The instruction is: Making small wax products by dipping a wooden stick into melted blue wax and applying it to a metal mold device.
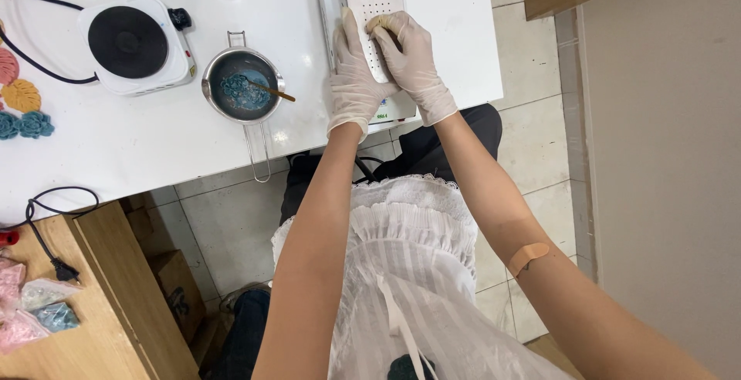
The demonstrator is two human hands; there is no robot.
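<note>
A white rectangular perforated plastic box [373, 9] is seen lying on the white table [154, 148], near its front edge. It is gripped along its left side by the gloved left hand [352, 79], fingers pressed together. A small tan piece [378, 22] is pinched against the box's top by the gloved right hand [413, 59], while a small steel saucepan of blue material [241, 86] stands well to the left.

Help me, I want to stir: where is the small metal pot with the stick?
The small metal pot sits on the white table, between the hot plate and the left hand.
</note>
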